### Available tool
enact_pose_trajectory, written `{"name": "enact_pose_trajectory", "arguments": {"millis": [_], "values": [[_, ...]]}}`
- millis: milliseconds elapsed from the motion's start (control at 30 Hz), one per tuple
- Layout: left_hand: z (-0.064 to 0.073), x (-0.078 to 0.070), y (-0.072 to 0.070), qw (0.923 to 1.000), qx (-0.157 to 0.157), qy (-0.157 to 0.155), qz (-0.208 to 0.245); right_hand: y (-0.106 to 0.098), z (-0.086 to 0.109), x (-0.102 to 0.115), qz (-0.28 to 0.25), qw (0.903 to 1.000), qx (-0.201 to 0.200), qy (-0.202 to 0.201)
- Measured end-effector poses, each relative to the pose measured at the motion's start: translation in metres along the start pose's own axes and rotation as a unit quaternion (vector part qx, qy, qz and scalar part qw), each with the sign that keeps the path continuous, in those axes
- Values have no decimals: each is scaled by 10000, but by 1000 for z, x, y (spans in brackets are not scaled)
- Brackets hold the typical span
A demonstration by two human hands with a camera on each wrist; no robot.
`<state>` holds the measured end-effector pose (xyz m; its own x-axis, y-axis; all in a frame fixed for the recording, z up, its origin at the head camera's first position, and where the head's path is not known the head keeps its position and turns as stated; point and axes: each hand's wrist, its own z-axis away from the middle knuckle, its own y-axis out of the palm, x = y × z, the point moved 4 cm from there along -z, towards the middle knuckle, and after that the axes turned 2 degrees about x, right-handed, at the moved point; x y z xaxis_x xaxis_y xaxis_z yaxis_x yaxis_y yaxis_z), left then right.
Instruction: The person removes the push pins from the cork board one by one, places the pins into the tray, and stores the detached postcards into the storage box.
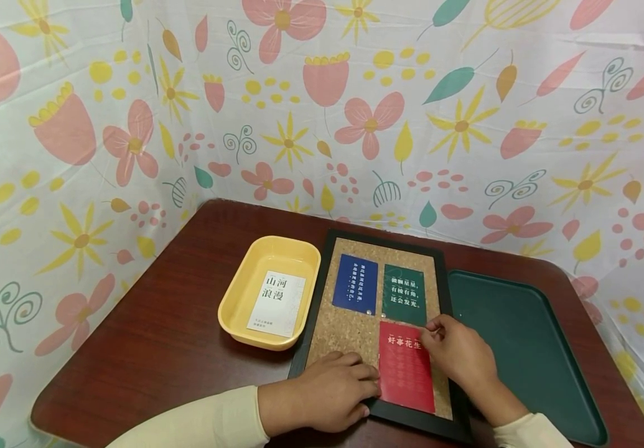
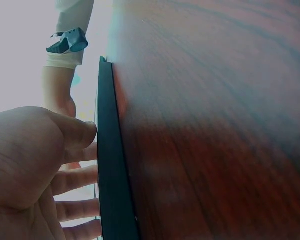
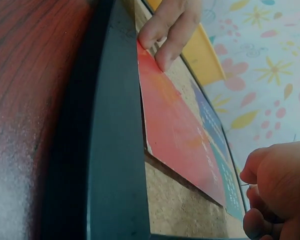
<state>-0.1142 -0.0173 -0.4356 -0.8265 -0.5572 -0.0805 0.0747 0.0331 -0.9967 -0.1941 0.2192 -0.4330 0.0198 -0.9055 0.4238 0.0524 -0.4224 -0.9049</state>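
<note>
A red card (image 1: pixel 406 367) with pale writing lies on the cork board (image 1: pixel 346 336), which has a black frame (image 2: pixel 112 150). My left hand (image 1: pixel 335 389) rests across the frame's near edge, fingers stretched; in the right wrist view two left fingertips (image 3: pixel 165 57) press on the red card's edge. At its top right corner my right hand (image 1: pixel 462 351) has curled fingers, thumb and forefinger pinched together. Something small and pale seems to show between them, too small to name. Above lie a blue card (image 1: pixel 355 283) and a green card (image 1: pixel 402 295), each with a small pin at a lower corner.
Left of the board stands a yellow tray (image 1: pixel 232 308) holding a white card (image 1: pixel 277 305). A dark green tray (image 1: pixel 529 348) lies to the right, close to the frame. Flowered curtain (image 1: pixel 372 124) hangs around the back of the brown table (image 1: pixel 159 317).
</note>
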Motion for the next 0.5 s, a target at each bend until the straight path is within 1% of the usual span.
{"name": "enact_pose_trajectory", "arguments": {"millis": [500], "values": [[-1, 1, 3, 10000, -21, 24, -35, -6, 2, -8, 78, 9999, -48, 42]]}}
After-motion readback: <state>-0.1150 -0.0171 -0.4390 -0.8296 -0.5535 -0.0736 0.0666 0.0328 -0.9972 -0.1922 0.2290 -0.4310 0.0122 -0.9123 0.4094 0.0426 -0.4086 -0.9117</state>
